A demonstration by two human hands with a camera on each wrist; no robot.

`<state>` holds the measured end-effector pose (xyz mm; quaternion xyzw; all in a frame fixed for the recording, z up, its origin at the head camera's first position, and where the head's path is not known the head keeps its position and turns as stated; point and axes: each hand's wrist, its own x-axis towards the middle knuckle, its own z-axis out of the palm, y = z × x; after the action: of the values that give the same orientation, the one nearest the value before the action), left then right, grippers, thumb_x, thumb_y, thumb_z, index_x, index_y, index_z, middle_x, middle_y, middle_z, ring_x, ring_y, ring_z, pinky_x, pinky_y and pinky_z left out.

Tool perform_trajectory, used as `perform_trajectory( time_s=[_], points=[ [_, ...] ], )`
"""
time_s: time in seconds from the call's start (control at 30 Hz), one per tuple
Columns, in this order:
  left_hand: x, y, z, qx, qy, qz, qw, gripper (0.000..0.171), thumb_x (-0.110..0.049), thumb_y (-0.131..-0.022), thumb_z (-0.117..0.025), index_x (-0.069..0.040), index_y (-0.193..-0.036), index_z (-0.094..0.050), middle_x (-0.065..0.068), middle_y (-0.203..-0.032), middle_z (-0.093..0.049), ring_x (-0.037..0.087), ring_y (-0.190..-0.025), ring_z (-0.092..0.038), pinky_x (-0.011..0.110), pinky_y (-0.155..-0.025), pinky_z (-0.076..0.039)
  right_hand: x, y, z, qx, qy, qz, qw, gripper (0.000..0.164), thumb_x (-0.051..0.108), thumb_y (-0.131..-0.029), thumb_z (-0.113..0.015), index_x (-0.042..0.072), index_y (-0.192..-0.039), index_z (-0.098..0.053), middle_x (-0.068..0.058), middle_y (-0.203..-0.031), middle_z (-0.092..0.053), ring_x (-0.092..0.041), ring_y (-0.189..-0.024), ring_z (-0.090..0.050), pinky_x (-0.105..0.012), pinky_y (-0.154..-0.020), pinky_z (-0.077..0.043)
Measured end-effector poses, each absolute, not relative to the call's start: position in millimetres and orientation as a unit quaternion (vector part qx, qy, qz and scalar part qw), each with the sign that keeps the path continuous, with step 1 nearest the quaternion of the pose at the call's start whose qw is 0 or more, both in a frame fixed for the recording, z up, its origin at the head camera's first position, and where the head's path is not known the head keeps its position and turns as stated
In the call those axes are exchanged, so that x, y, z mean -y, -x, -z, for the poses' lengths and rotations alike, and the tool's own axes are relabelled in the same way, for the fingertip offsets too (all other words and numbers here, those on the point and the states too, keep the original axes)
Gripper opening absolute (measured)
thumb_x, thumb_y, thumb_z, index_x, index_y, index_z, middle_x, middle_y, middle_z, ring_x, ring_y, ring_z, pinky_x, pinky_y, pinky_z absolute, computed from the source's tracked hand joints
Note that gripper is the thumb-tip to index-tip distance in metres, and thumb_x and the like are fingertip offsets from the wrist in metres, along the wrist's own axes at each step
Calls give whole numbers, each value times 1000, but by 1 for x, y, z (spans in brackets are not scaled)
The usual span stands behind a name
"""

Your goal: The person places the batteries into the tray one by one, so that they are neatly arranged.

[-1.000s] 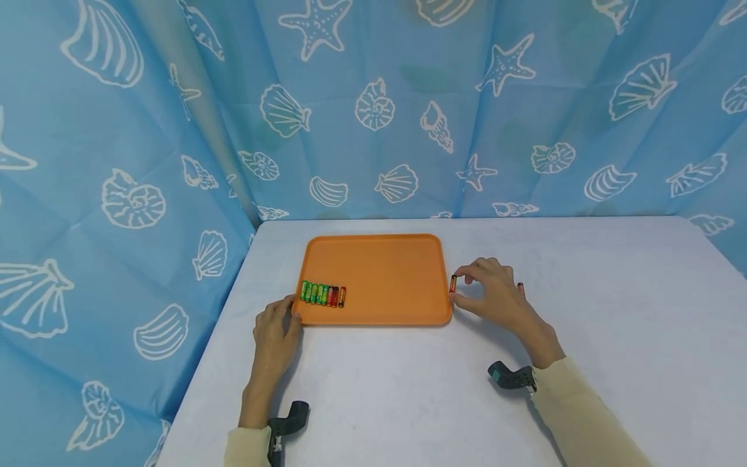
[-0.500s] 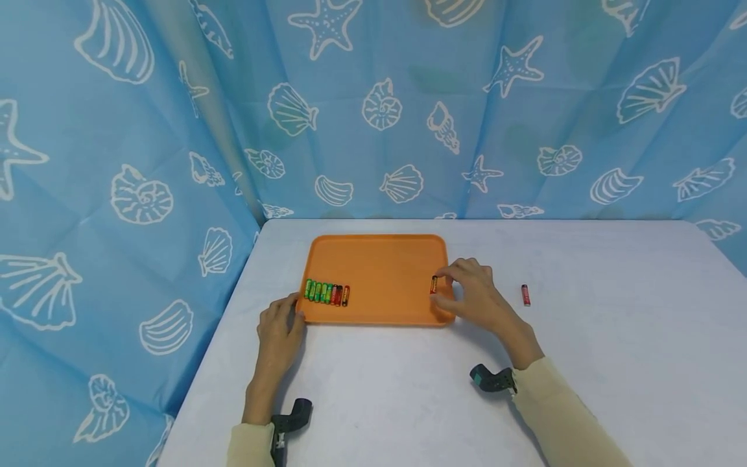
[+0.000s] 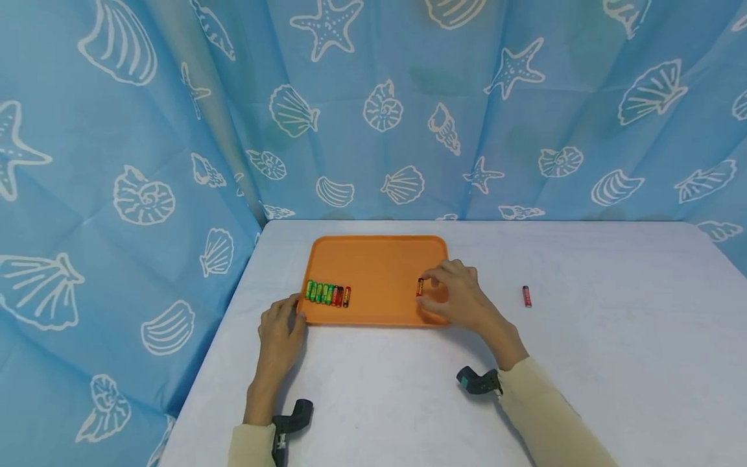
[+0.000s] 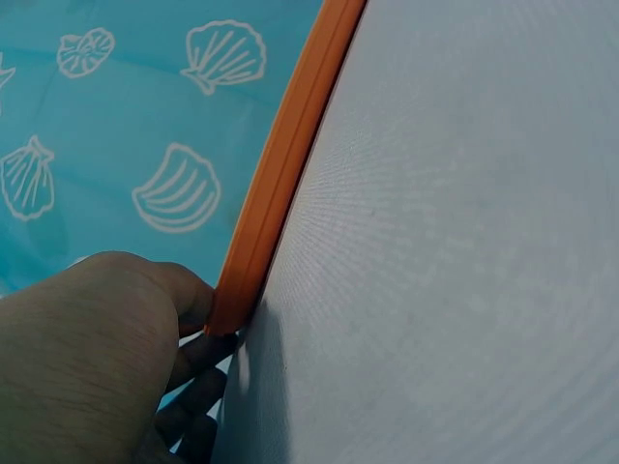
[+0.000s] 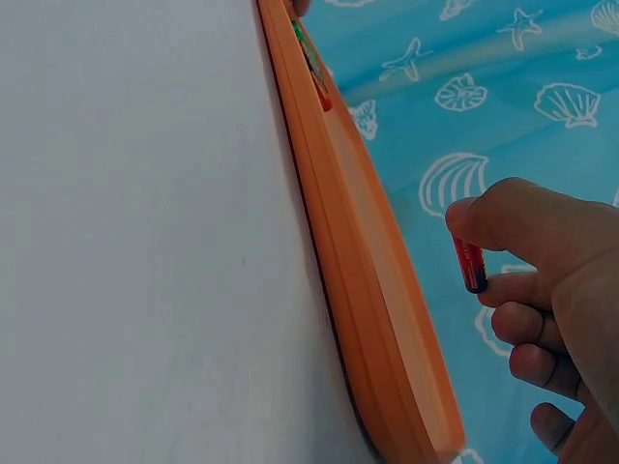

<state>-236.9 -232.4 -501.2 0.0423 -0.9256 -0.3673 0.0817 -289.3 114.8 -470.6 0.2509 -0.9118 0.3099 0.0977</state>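
My right hand (image 3: 455,292) pinches a small red and black battery (image 3: 419,287) by its ends between thumb and index finger. It is over the right part of the orange tray (image 3: 385,259); in the right wrist view the battery (image 5: 470,259) is above the tray's rim. My left hand (image 3: 281,334) holds the tray's near left corner, thumb on the near side and fingers round the left side; the left wrist view shows the thumb against the tray wall (image 4: 266,213). Inside the tray at left lies a row of several green batteries (image 3: 318,292) and red batteries (image 3: 340,296), side by side.
A single red battery (image 3: 527,296) lies on the white tablecloth (image 3: 607,311) to the right of the tray. Behind and to the left hangs a blue curtain (image 3: 350,130) with white shell and starfish prints.
My right hand has carried the battery leftward, from beside the tray's right edge to over the tray. The lone red battery on the cloth has come into full view. My left hand keeps its place.
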Motion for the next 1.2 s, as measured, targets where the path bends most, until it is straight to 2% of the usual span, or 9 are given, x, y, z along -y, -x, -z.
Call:
perform_trajectory(
  time_s=[0.47, 0.77, 1.2],
  points=[
    [235, 237, 503, 922, -27, 374, 94, 43, -18, -103, -52, -7, -144, -51, 16, -140, -49, 35, -137, -33, 52, -110, -23, -85, 291, 469, 900, -280, -315, 114, 35, 29, -83, -82, 9, -110, -70, -4, -90, -54, -22, -94, -45, -45, -82, -24],
    [236, 238, 502, 920, -21, 380, 99, 43, -18, -103, -52, -6, -144, -51, 16, -140, -49, 35, -136, -33, 52, -109, -23, -70, 294, 467, 901, -282, -309, 119, 37, 29, -83, -83, 10, -112, -70, -2, -92, -54, -22, -97, -45, -48, -91, -27],
    [235, 239, 503, 920, -26, 377, 103, 43, -17, -102, -52, -6, -144, -51, 17, -140, -49, 36, -136, -33, 54, -110, -23, -51, 297, 467, 900, -294, -298, 119, 39, 30, -84, -82, 9, -115, -70, 0, -93, -55, -20, -95, -46, -45, -86, -28]
  ],
)
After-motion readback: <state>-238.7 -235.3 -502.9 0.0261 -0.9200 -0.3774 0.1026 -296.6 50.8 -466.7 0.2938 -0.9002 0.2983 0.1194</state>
